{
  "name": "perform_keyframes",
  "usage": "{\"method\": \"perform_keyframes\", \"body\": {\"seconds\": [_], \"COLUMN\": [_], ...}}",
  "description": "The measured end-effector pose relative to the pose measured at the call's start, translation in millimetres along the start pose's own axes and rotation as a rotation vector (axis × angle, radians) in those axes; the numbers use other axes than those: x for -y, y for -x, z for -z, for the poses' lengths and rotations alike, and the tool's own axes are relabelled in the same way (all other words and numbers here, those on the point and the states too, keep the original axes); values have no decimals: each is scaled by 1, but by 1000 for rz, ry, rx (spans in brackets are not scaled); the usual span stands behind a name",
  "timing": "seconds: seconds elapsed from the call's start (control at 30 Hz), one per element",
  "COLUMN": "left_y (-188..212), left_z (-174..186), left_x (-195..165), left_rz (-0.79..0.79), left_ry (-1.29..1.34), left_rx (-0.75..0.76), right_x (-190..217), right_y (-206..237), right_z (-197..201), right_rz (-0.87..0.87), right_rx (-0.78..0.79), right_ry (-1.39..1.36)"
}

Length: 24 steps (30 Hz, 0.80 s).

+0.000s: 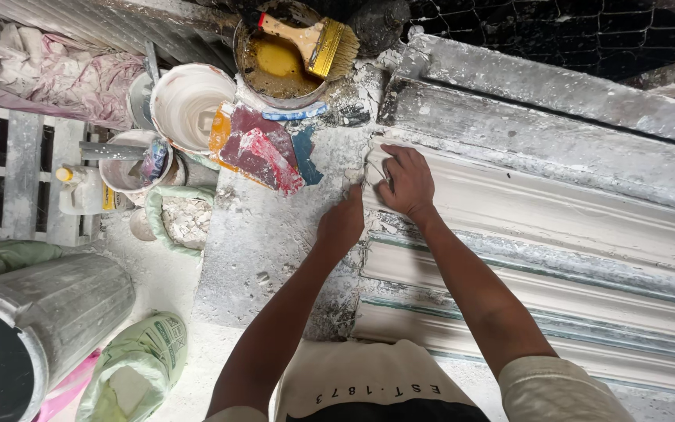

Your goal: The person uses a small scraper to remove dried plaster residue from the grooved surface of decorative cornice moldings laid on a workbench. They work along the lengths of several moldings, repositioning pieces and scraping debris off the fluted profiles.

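The right hand (405, 181) lies flat, fingers bent, pressing a white lump (374, 169) on the end of the long white moulding (541, 211), mid-frame. The left hand (342, 223) rests just beside it on the dusty table (267, 242), loosely curled, holding nothing, likely to steady. Both arms reach up from the bottom. A brush (314, 41) sits on a yellow pot (275, 66), top middle.

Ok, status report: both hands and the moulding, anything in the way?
Right hand pressed on end of white plaster moulding, fingers curled. Left hand beside it on dusty bench. Nothing between them.
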<state>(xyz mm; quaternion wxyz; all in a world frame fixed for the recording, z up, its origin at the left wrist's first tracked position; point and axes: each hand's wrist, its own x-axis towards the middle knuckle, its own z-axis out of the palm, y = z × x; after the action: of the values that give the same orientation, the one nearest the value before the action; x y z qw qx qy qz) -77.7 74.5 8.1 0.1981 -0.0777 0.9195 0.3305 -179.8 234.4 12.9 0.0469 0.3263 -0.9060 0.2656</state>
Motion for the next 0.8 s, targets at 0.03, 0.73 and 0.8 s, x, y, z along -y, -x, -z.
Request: {"method": "perform_keyframes", "body": {"seconds": [0.03,0.73,0.8], "left_y": [-4,3,4], "left_z": [3,5,7], "left_x": [-2,13,6], "left_rz": [-9,-251,-208], "left_ry": [24,-427,-400], "left_rx": [-21,-282,-308], "right_x": [0,1,2], "right_y": [0,0,0], "right_z": [0,2,2], "right_rz": [-14,55,40], "right_rx": [9,-24,-12], "right_ry": [1,45,26]}}
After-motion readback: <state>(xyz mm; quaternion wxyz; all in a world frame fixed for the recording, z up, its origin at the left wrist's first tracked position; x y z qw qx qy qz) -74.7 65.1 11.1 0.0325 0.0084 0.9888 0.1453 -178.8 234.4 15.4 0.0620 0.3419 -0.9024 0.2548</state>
